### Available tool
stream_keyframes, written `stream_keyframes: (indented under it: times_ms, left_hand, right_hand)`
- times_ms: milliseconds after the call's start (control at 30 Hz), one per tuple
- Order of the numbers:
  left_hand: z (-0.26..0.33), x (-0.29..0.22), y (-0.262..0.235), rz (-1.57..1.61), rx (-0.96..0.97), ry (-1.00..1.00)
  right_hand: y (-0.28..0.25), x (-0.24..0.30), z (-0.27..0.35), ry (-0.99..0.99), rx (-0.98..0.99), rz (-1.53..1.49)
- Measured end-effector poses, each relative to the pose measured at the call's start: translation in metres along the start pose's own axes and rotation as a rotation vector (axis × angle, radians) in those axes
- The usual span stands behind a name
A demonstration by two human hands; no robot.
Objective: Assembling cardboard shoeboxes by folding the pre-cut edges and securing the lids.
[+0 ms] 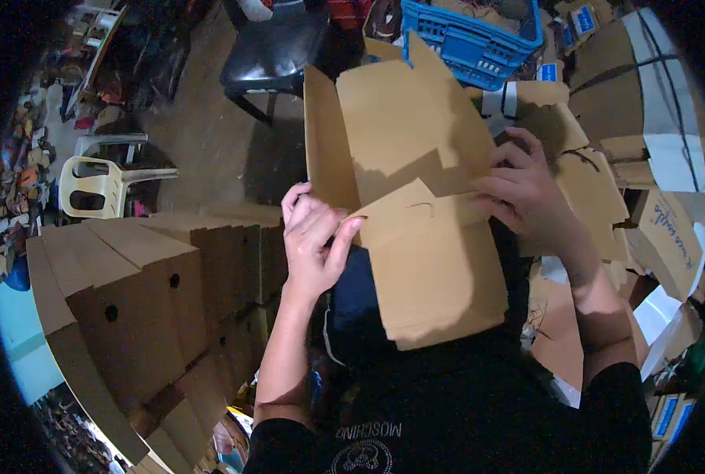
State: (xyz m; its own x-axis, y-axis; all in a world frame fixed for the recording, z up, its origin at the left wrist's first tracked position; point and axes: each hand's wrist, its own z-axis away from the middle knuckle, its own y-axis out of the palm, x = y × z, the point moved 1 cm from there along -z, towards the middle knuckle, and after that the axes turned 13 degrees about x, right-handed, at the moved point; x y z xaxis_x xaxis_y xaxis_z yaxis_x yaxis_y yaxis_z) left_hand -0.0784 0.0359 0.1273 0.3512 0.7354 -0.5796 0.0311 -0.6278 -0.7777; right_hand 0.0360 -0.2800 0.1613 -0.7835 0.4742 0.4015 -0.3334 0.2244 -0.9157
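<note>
Large brown cartons point(143, 332) fill the lower left, some with round holes in their sides. Beyond the work, toward the top, stands a black chair point(277, 55), with a blue plastic crate point(479, 47) to its right. A tan cardboard box point(439, 272) lies open in front of the person's dark-shirted torso, its side walls raised and a broad panel reaching toward the body (a small curved slit marks that panel). The left hand point(314, 243) pinches the panel's left edge between thumb and fingers; the right hand point(530, 189) bends its fingers at the opposite edge, though blur leaves its grip uncertain.
</note>
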Motion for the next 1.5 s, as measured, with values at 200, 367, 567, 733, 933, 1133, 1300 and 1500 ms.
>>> stream_keyframes:
  times_ms: [200,367,567,733,933,1133,1300,1500]
  left_hand:
    - [0.002,0.001,0.003,0.092,-0.146,-0.026]
    - [0.013,0.007,0.010,0.242,-0.346,-0.100]
    - [0.018,0.009,0.006,0.520,-0.585,-0.288]
    - [0.004,0.001,0.003,0.149,-0.303,-0.106]
    - [0.011,0.006,0.012,0.265,-0.354,-0.234]
    - [0.009,-0.007,0.007,0.191,-0.228,-0.182]
    - [0.007,-0.009,0.003,0.071,-0.228,-0.122]
    - [-0.005,-0.017,-0.004,-0.034,-0.134,-0.046]
  right_hand:
    - [-0.013,0.011,-0.007,-0.034,0.031,0.045]
    - [-0.019,0.010,-0.008,-0.027,0.030,-0.045]
    - [-0.013,-0.007,0.001,0.219,-0.230,-0.271]
    - [-0.013,0.018,-0.010,0.000,-0.087,0.022]
    - [-0.010,0.021,-0.009,-0.064,-0.052,0.014]
    - [-0.010,0.029,-0.009,-0.058,0.011,0.036]
    - [-0.004,0.028,-0.011,-0.054,0.003,0.032]
    - [0.014,0.021,-0.008,-0.045,-0.004,-0.016]
